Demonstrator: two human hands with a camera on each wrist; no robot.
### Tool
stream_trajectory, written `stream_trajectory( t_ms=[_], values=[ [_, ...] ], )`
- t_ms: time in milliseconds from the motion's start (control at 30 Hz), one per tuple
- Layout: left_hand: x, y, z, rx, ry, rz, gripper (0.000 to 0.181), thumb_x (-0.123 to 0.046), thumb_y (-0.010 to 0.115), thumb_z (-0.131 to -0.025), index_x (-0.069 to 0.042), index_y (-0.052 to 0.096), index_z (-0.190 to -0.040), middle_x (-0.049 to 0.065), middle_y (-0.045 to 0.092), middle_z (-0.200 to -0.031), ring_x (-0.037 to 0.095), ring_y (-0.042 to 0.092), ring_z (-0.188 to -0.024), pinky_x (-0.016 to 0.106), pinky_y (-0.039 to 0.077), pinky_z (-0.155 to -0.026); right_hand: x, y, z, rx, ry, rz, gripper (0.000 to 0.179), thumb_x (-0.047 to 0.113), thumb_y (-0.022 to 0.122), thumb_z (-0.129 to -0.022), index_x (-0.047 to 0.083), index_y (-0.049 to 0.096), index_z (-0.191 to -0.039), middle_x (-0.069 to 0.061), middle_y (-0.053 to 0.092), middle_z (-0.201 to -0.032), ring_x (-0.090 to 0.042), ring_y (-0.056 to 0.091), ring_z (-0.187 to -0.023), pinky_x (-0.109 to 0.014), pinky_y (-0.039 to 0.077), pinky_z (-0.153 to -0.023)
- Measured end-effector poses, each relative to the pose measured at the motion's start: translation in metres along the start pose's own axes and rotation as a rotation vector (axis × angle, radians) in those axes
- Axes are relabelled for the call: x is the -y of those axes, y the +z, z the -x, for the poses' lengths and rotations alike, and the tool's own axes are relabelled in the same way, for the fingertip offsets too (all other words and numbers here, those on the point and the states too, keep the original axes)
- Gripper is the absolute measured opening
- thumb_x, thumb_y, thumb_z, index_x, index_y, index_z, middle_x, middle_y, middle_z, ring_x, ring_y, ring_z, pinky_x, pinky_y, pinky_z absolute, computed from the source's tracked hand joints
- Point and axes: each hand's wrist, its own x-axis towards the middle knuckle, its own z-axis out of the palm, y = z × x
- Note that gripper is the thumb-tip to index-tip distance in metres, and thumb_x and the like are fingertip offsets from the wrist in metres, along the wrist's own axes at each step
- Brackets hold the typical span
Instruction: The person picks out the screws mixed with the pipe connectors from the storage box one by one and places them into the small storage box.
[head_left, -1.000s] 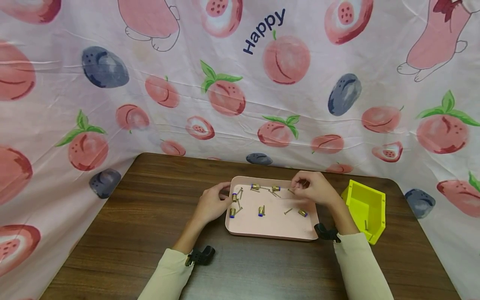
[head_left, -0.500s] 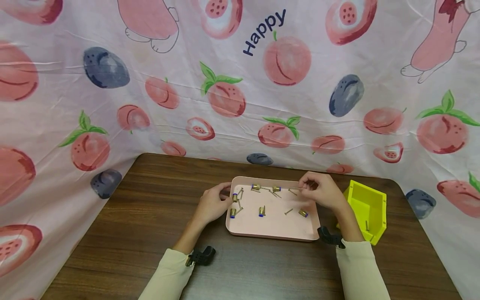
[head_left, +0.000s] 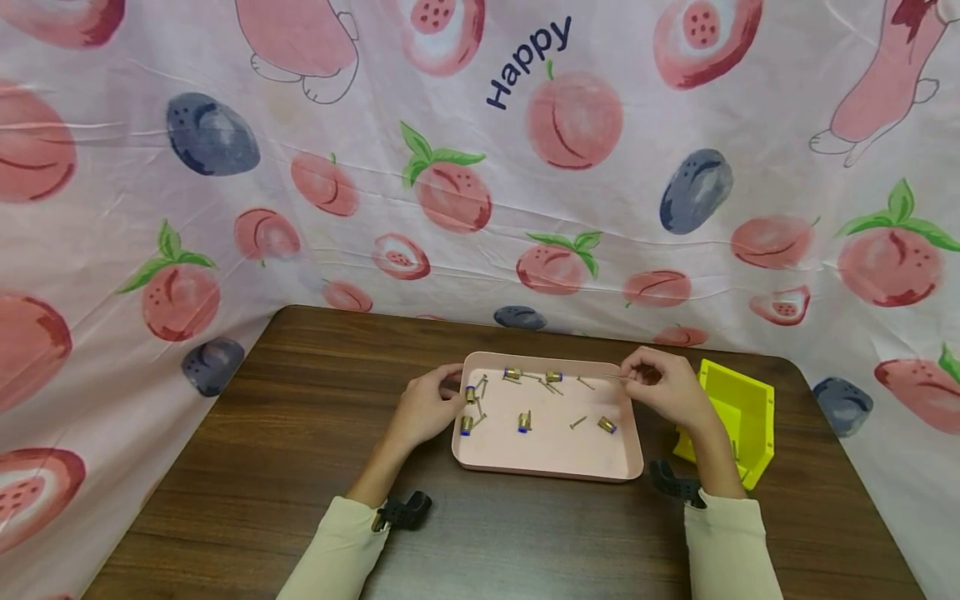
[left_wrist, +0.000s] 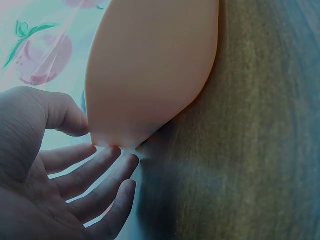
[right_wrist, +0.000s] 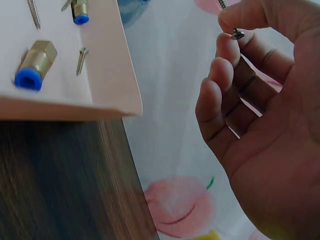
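Observation:
A screw [right_wrist: 237, 34], its head and part of its thread showing, is pinched between the thumb and index finger of my right hand [head_left: 669, 390], just beyond the tray's right rim. My left hand [head_left: 429, 410] holds the left end of the pink tray [head_left: 562, 457], thumb at the rim and fingertips against the outer wall [left_wrist: 150, 75]. Inside the tray lie several brass push-in fittings [right_wrist: 39, 62] with blue collars. Loose screws [head_left: 577, 422] are scattered among them, mostly along the back and left sides.
To the right of the tray stands a yellow bin [head_left: 762, 433], partly covered by my right forearm, with a screw [head_left: 736, 451] inside. The brown wooden table [head_left: 315, 375] ends at the back against a fruit-print cloth [head_left: 465, 283].
My right hand has moved right with the pinched screw, from over the tray's back right part to beyond its right rim. My left hand stays at the tray's left end.

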Motion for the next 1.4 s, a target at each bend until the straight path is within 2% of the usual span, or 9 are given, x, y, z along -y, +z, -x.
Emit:
stream_trajectory(
  t_ms=[267, 433, 667, 733, 833, 1033, 1133, 1300, 1400],
  values=[
    [0.015, 0.006, -0.006, -0.007, 0.021, -0.018, 0.054, -0.019, 0.071, -0.090, -0.004, 0.072, -0.142, 0.010, 0.079, -0.121, 0.018, 0.078, -0.092, 0.038, 0.061, -0.075, -0.007, -0.011, 0.010, -0.033, 0.013, -0.031, 0.012, -0.003, 0.079, -0.087, 0.002, 0.076, -0.097, 0.000, 0.063, -0.083, -0.016, 0.055, -0.073, -0.022, 0.046, -0.066],
    [0.001, 0.002, -0.002, 0.001, -0.008, 0.002, 0.054, -0.016, 0.070, -0.090, -0.003, 0.071, -0.142, 0.013, 0.078, -0.122, 0.021, 0.078, -0.095, 0.042, 0.062, -0.080, -0.012, -0.018, 0.015, -0.047, 0.044, -0.027, 0.011, -0.004, 0.079, -0.089, 0.002, 0.075, -0.098, -0.001, 0.064, -0.082, -0.016, 0.055, -0.071, -0.021, 0.047, -0.064],
    [0.004, 0.001, -0.002, -0.004, 0.024, -0.005, 0.054, -0.019, 0.069, -0.092, -0.005, 0.071, -0.144, 0.010, 0.079, -0.122, 0.018, 0.078, -0.093, 0.037, 0.060, -0.076, -0.016, -0.027, 0.023, -0.071, 0.080, -0.020, 0.010, -0.003, 0.078, -0.090, 0.001, 0.075, -0.099, -0.002, 0.063, -0.082, -0.016, 0.055, -0.071, -0.020, 0.046, -0.064],
    [-0.010, -0.003, 0.002, 0.002, -0.018, 0.003, 0.054, -0.017, 0.070, -0.091, -0.003, 0.070, -0.144, 0.011, 0.078, -0.124, 0.020, 0.078, -0.095, 0.042, 0.062, -0.081, -0.017, -0.030, 0.025, -0.081, 0.092, -0.011, 0.010, -0.003, 0.078, -0.091, 0.001, 0.075, -0.099, -0.001, 0.063, -0.082, -0.015, 0.054, -0.072, -0.020, 0.046, -0.064],
    [-0.016, -0.005, 0.004, 0.011, -0.034, 0.018, 0.055, -0.015, 0.069, -0.091, -0.001, 0.070, -0.144, 0.013, 0.078, -0.125, 0.023, 0.079, -0.097, 0.046, 0.062, -0.084, -0.018, -0.035, 0.030, -0.093, 0.111, 0.002, 0.009, -0.002, 0.078, -0.092, 0.001, 0.074, -0.100, -0.001, 0.062, -0.083, -0.015, 0.054, -0.072, -0.021, 0.045, -0.063],
    [-0.009, -0.003, 0.002, 0.004, 0.001, 0.000, 0.054, -0.016, 0.069, -0.091, 0.000, 0.070, -0.143, 0.013, 0.079, -0.122, 0.021, 0.078, -0.094, 0.040, 0.062, -0.078, -0.021, -0.045, 0.038, -0.116, 0.148, -0.003, 0.006, -0.003, 0.076, -0.094, -0.001, 0.073, -0.099, 0.001, 0.064, -0.083, -0.014, 0.055, -0.075, -0.021, 0.046, -0.065],
    [-0.022, -0.007, 0.005, 0.011, -0.041, 0.002, 0.054, -0.014, 0.070, -0.091, 0.000, 0.070, -0.144, 0.013, 0.078, -0.124, 0.024, 0.078, -0.097, 0.045, 0.062, -0.083, -0.023, -0.051, 0.041, -0.126, 0.145, -0.001, 0.007, -0.005, 0.075, -0.094, -0.001, 0.073, -0.099, 0.003, 0.065, -0.084, -0.012, 0.055, -0.076, -0.020, 0.046, -0.066],
    [-0.023, -0.005, 0.006, 0.015, -0.070, -0.013, 0.054, -0.013, 0.071, -0.092, -0.001, 0.069, -0.145, 0.012, 0.078, -0.126, 0.023, 0.078, -0.099, 0.045, 0.062, -0.087, -0.026, -0.061, 0.047, -0.150, 0.135, 0.046, 0.009, -0.008, 0.074, -0.093, -0.002, 0.074, -0.101, 0.007, 0.068, -0.086, -0.009, 0.056, -0.077, -0.017, 0.047, -0.068],
    [-0.011, 0.000, 0.002, 0.005, -0.062, -0.025, 0.054, -0.016, 0.072, -0.091, -0.004, 0.071, -0.144, 0.007, 0.079, -0.124, 0.016, 0.077, -0.096, 0.039, 0.062, -0.084, -0.027, -0.066, 0.050, -0.164, 0.149, 0.101, 0.009, -0.007, 0.074, -0.093, -0.002, 0.074, -0.101, 0.009, 0.069, -0.087, -0.007, 0.056, -0.078, -0.016, 0.047, -0.069]
  ],
)
